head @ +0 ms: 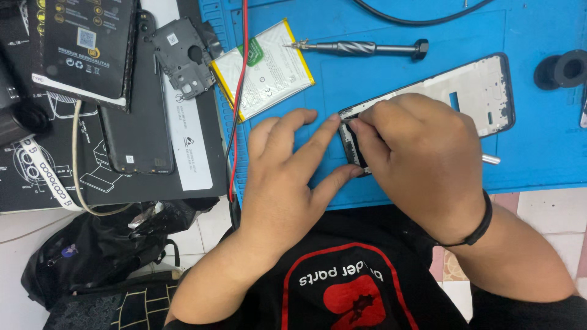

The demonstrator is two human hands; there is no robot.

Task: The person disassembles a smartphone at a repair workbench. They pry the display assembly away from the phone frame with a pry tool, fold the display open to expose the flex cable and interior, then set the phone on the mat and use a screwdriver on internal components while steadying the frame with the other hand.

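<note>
Fingers of the left hand (278,183) are spread, the index tip and thumb tip touching the near left corner of the phone frame (483,91) and bracing it. The frame lies flat on the blue mat (391,79), its long axis running from that corner up and away to the right. The right hand (422,159) sits directly over the same end, knuckles arched, thumb and forefinger pressed together on something small at the frame's edge; what exactly cannot be made out. Both hands meet there, wrists low near the mat's front edge.
</note>
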